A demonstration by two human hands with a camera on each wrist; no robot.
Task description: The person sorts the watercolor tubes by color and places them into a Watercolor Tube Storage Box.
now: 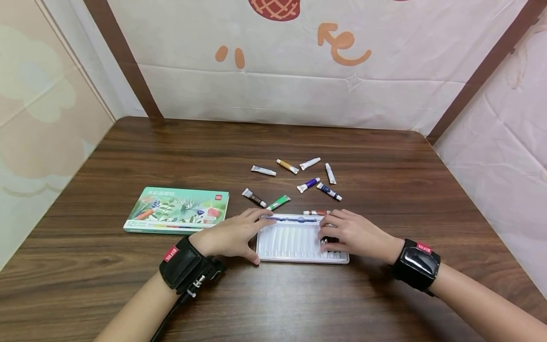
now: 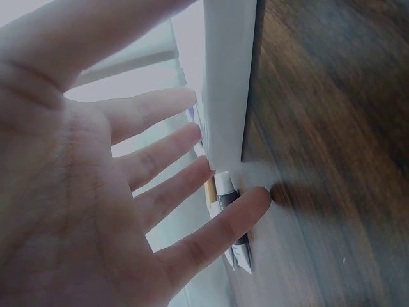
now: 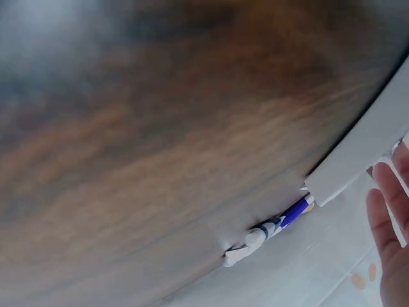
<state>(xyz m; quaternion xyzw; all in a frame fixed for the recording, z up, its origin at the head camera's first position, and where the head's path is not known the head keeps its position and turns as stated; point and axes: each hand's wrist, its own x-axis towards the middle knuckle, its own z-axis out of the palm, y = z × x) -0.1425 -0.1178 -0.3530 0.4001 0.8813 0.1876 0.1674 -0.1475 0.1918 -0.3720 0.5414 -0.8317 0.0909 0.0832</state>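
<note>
A white plastic tray (image 1: 295, 240) lies on the table, with a blue thin brush-like stick (image 1: 295, 220) along its far side. My left hand (image 1: 235, 235) rests at the tray's left end, its fingers spread and thumb by the near corner. In the left wrist view, the left hand's fingers (image 2: 160, 160) are loosely extended beside the tray's wall. Over the tray's right end, my right hand (image 1: 352, 235) holds a small black paint tube (image 1: 329, 240) between curled fingers and thumb. The hand partly hides that tube. Right behind the tray lies a red paint tube (image 1: 315, 213).
A green paint box (image 1: 179, 211) lies left of the tray. Behind the tray are scattered tubes: brown (image 1: 254, 197), green (image 1: 278, 203), purple (image 1: 308, 185), dark blue (image 1: 329, 191), ochre (image 1: 287, 166) and several white or silver ones (image 1: 309, 163). A printed curtain hangs behind the table.
</note>
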